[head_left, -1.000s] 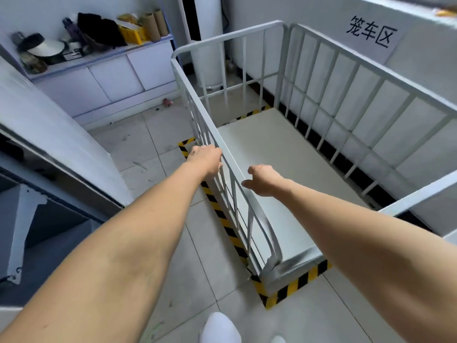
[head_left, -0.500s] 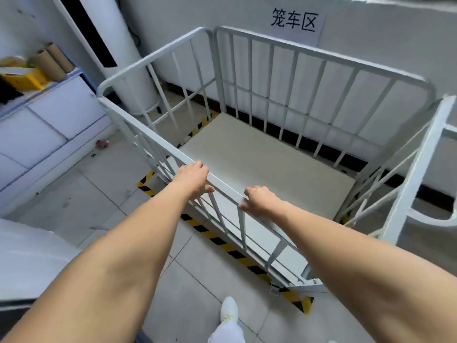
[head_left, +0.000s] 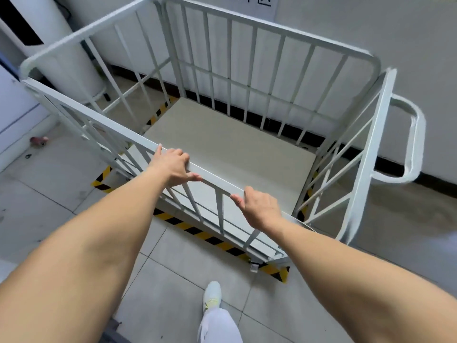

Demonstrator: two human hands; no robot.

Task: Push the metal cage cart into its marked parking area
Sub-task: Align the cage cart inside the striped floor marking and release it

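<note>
Both hands on near top rail (head_left: 138, 138) of metal cage cart (head_left: 247, 60), spaced apart for even push and steering. Left hand (head_left: 173, 167) wraps rail, fingers closed over it; right hand (head_left: 259, 209) likewise closed on same rail. Cart sits by wall, deck (head_left: 230, 149) within yellow-black floor tape (head_left: 210, 240); near edge just inside tape, so likely nearly parked. Shoe (head_left: 212, 294) steps forward to lean into push.

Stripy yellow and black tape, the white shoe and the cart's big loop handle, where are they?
Stripy tape (head_left: 197, 233), head view, near strip on the floor.
White shoe (head_left: 212, 294), head view, its toe.
Loop handle (head_left: 417, 134), head view, outer bar.
</note>
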